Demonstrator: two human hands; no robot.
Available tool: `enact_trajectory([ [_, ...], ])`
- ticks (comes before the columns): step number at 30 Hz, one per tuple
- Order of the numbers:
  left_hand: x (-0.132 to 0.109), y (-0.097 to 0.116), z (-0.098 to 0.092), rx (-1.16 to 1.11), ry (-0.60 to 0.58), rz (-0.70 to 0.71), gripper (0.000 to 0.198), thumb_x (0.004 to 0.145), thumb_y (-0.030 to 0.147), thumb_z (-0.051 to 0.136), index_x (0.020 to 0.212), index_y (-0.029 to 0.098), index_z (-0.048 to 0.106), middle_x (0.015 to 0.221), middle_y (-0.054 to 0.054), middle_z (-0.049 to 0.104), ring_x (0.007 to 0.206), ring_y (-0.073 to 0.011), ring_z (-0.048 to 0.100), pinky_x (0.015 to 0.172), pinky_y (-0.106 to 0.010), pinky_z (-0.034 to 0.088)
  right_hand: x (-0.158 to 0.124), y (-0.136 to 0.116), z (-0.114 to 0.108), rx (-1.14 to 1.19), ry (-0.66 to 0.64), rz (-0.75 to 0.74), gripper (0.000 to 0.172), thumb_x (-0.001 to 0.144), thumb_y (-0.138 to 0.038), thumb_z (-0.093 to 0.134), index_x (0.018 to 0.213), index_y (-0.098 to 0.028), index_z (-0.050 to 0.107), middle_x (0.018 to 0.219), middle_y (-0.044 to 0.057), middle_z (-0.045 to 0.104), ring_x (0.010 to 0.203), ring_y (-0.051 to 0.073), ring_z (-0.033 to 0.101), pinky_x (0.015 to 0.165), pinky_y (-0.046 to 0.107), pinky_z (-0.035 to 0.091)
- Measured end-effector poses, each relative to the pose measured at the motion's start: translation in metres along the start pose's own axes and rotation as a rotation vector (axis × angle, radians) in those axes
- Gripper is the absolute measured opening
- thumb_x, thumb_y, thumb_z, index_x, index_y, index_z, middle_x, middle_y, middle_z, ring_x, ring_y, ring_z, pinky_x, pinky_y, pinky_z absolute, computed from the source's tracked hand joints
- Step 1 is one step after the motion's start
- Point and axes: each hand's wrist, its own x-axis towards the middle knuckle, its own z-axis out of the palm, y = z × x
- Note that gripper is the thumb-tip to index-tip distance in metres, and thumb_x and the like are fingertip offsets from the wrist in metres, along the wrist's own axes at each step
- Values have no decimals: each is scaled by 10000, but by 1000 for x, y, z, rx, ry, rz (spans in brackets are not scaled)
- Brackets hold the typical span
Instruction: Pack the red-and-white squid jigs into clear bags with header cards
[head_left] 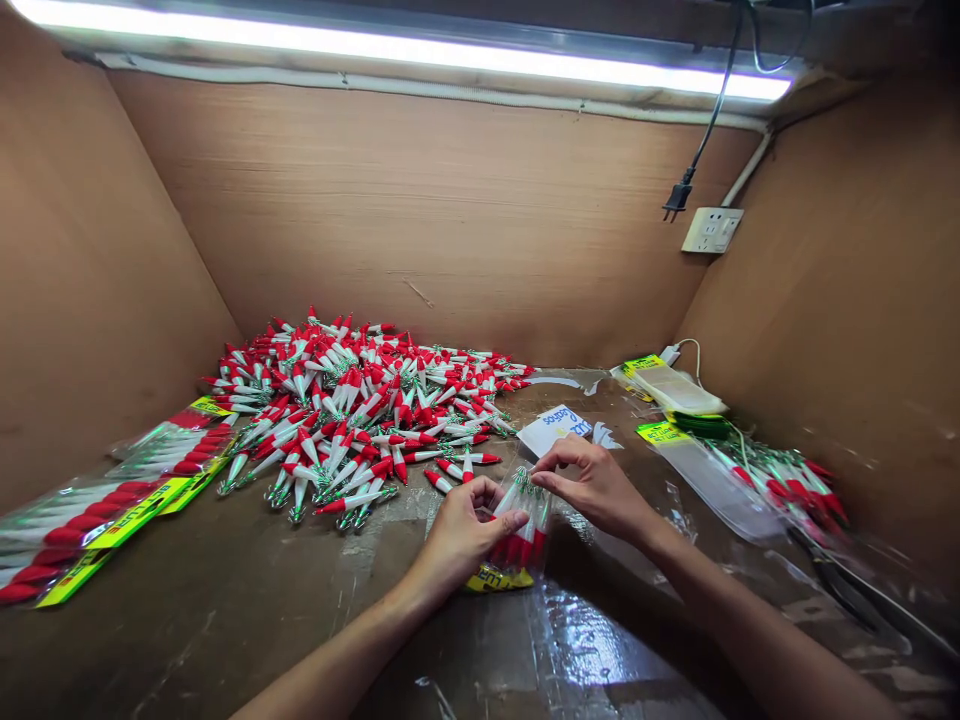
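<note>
My left hand (pixel 472 525) is closed around the side of a clear plastic bag (pixel 546 515), its thumb lying across the front. Inside are several red and white fishing lures (pixel 517 545), red ends toward me and green hooked ends at the far side. The bag's yellow printed header (pixel 499 578) is nearest me. At the far end, my right hand (pixel 589 485) pinches the hooked tip of a lure between thumb and forefinger; how much of it is outside the bag is hard to see. A white card with blue handwriting (pixel 551 430) lies just behind my hands.
A large heap of loose lures (pixel 360 400) lies at the back left. Filled packs (pixel 112 510) overlap at the left. On the right are flat bags (pixel 705 480), more lures (pixel 795 480) and dark-handled pliers (pixel 832 580). A black plug (pixel 679 195) hangs above.
</note>
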Motion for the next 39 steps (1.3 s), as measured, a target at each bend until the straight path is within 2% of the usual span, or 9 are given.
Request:
enact_trajectory([
  [8, -9, 5, 5, -186, -235, -188, 407, 692, 393, 858, 962, 129, 706, 802, -40, 732, 645, -162, 652, 601, -230, 450, -2, -5, 10, 180, -24, 24, 122, 886, -311, 705, 892, -211, 775, 833, 30, 738, 780, 178, 644, 745, 293, 472],
  [13, -7, 10, 2, -128, -17, -163, 346, 657, 359, 863, 863, 123, 717, 743, -38, 726, 595, -156, 634, 561, -231, 453, 1, 1, 7, 271, 282, 161, 355, 890, -437, 674, 1154, -198, 682, 981, 61, 701, 746, 161, 594, 673, 276, 477],
  [15, -3, 12, -2, -137, 62, -145, 372, 647, 344, 868, 905, 122, 719, 792, -56, 742, 634, -171, 655, 584, -244, 486, 3, 5, 9, 384, 213, 285, 441, 880, -506, 655, 1175, -178, 652, 938, 57, 683, 656, 140, 557, 577, 254, 452],
  [17, -1, 15, -6, -140, 98, -103, 404, 655, 337, 870, 962, 123, 718, 848, -70, 754, 683, -185, 674, 623, -259, 514, 2, 5, 16, 521, 3, 383, 467, 845, -535, 673, 1134, -169, 657, 881, 36, 666, 581, 117, 507, 502, 233, 408],
  [20, 0, 18, -8, -125, 87, -13, 429, 669, 334, 874, 1008, 124, 716, 917, -84, 761, 767, -205, 693, 707, -278, 535, -1, -1, 32, 615, -169, 403, 335, 791, -466, 727, 911, -159, 671, 771, 4, 626, 574, 107, 485, 504, 221, 387],
  [26, -4, 14, -2, -218, -47, -63, 534, 672, 355, 888, 1107, 110, 700, 1005, -118, 762, 871, -244, 707, 764, -298, 535, -6, -3, 51, 592, -44, 366, 178, 761, -323, 661, 707, -176, 576, 636, -41, 526, 565, 104, 444, 534, 219, 380],
  [31, -4, 9, 0, -225, 45, -77, 501, 640, 342, 904, 1043, 110, 718, 948, -104, 770, 812, -225, 709, 744, -286, 535, -9, 0, 53, 588, -133, 412, 177, 780, -341, 667, 782, -186, 582, 643, -43, 546, 530, 107, 480, 487, 214, 394],
  [36, -3, 9, -3, -215, 5, -34, 446, 675, 325, 883, 1034, 117, 720, 943, -101, 767, 795, -214, 703, 730, -284, 538, -5, 3, 38, 687, -254, 464, 328, 792, -457, 721, 906, -179, 591, 687, -24, 602, 560, 122, 545, 535, 234, 460],
  [39, -3, 8, -3, -179, 4, -69, 428, 685, 339, 875, 1016, 121, 714, 885, -86, 759, 720, -201, 692, 658, -273, 529, 0, 2, 22, 615, -154, 398, 420, 830, -516, 700, 1068, -175, 643, 825, 16, 652, 609, 116, 541, 544, 223, 440],
])
